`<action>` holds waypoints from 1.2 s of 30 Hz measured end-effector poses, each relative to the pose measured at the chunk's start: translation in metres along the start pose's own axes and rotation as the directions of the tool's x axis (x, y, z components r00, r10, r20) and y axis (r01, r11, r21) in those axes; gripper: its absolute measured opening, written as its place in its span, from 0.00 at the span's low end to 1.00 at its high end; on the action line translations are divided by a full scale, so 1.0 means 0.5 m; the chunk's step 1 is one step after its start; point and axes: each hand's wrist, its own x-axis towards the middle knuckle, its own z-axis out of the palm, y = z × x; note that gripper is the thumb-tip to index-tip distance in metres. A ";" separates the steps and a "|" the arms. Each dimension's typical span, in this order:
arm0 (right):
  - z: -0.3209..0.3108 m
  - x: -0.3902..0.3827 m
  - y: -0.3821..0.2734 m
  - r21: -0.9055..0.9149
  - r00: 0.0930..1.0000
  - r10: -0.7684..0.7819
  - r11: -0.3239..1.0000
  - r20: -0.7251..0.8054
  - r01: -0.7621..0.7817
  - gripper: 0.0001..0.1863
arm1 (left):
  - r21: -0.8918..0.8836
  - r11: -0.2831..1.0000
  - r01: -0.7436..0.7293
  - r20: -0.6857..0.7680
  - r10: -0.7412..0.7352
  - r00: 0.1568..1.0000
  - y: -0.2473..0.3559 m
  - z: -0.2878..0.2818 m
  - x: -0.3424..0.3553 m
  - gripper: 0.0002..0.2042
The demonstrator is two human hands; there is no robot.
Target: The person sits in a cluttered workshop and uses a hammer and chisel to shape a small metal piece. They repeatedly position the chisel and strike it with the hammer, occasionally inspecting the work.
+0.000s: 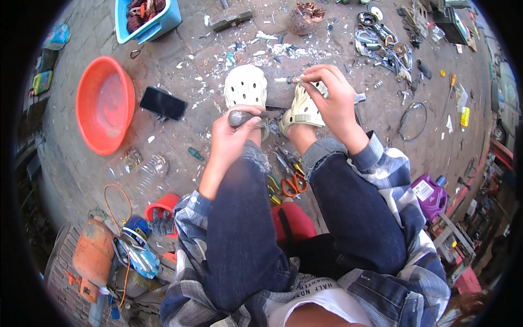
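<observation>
My left hand (224,140) is closed round a grey metal tool (239,117) with a rounded bulb end; its narrow shaft points right, between my shoes. My right hand (336,101) is higher up, over my right shoe. Its thumb and fingertips pinch a small, thin, pale cylindrical piece (287,80) that points left; its exact kind is too small to tell. Under it, between the cream clogs (246,87), lies a dark grey block (279,90). The tool and the pale piece are apart.
White scraps surround my feet. Leftward are a black phone (163,103), a red basin (105,105) and a blue tub (147,27). Orange-handled scissors (294,185) lie below my feet. Metal parts (384,43) are piled far right. A purple jug (429,197) stands near right.
</observation>
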 end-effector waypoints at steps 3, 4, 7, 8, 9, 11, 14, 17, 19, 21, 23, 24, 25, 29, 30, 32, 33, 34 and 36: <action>0.040 0.004 0.066 -0.119 0.985 0.061 0.992 0.159 -0.042 0.07 | -0.028 0.999 -0.032 -0.048 0.030 0.998 0.024 -0.010 -0.014 0.06; 0.054 0.004 0.090 -0.174 0.974 0.083 0.984 0.210 -0.046 0.07 | -0.035 0.999 -0.018 -0.055 0.016 0.998 0.037 -0.012 -0.017 0.05; 0.096 0.002 0.169 -0.159 0.955 0.077 0.987 0.285 -0.033 0.07 | -0.078 0.994 -0.077 -0.082 0.070 0.994 0.068 -0.003 -0.014 0.06; 0.105 0.006 0.173 -0.140 0.949 0.060 0.990 0.310 -0.016 0.07 | -0.078 0.994 -0.082 -0.090 0.074 0.993 0.071 -0.003 -0.016 0.06; 0.111 0.010 0.177 -0.122 0.942 0.043 0.993 0.333 -0.002 0.07 | -0.078 0.993 -0.087 -0.096 0.079 0.992 0.072 -0.003 -0.017 0.06; 0.155 0.006 0.179 -0.181 0.906 -0.011 0.979 0.422 0.097 0.06 | -0.056 0.995 -0.080 -0.139 0.072 0.988 0.065 -0.013 -0.036 0.06; 0.174 0.000 0.179 -0.380 0.865 0.009 0.900 0.503 0.212 0.05 | -0.058 0.994 -0.092 -0.147 0.082 0.986 0.063 -0.010 -0.033 0.06; 0.170 0.004 0.181 -0.493 0.855 0.105 0.849 0.507 0.188 0.05 | -0.084 0.991 -0.101 -0.127 0.090 0.988 0.062 0.003 -0.017 0.06; 0.177 0.010 0.169 -0.480 0.878 0.111 0.865 0.466 0.145 0.06 | -0.083 0.993 -0.089 -0.138 0.077 0.987 0.060 0.000 -0.024 0.06; 0.183 0.008 0.174 -0.480 0.871 0.102 0.862 0.481 0.164 0.06 | -0.085 0.993 -0.088 -0.152 0.074 0.986 0.057 0.000 -0.025 0.06; 0.189 0.007 0.179 -0.468 0.860 0.087 0.864 0.503 0.187 0.06 | -0.066 0.995 -0.079 -0.165 0.067 0.984 0.058 0.000 -0.027 0.06; 0.193 0.007 0.180 -0.454 0.852 0.075 0.868 0.518 0.200 0.05 | -0.045 0.996 -0.071 -0.174 0.062 0.983 0.059 -0.001 -0.029 0.06; 0.198 0.005 0.182 -0.441 0.844 0.063 0.872 0.533 0.214 0.05 | -0.025 0.998 -0.062 -0.182 0.057 0.982 0.060 -0.002 -0.031 0.06; 0.202 0.003 0.189 -0.435 0.837 0.021 0.861 0.547 0.263 0.06 | -0.005 0.994 -0.111 -0.221 0.107 0.969 0.062 0.005 -0.021 0.06; 0.203 0.002 0.188 -0.434 0.834 0.017 0.859 0.552 0.271 0.06 | -0.005 0.994 -0.113 -0.228 0.109 0.967 0.062 0.005 -0.020 0.06; 0.203 0.000 0.185 -0.434 0.824 0.017 0.856 0.566 0.280 0.07 | 0.013 0.993 -0.120 -0.241 0.119 0.963 0.062 0.007 -0.018 0.06; 0.201 0.001 0.182 -0.434 0.818 0.022 0.856 0.575 0.282 0.07 | 0.032 0.992 -0.123 -0.246 0.127 0.961 0.062 0.008 -0.018 0.06; 0.200 0.002 0.179 -0.434 0.811 0.027 0.855 0.584 0.284 0.07 | 0.050 0.991 -0.127 -0.251 0.136 0.958 0.062 0.010 -0.017 0.06; 0.203 0.004 0.174 -0.440 0.811 0.038 0.854 0.584 0.277 0.07 | 0.071 0.988 -0.138 -0.265 0.152 0.952 0.064 0.010 -0.014 0.06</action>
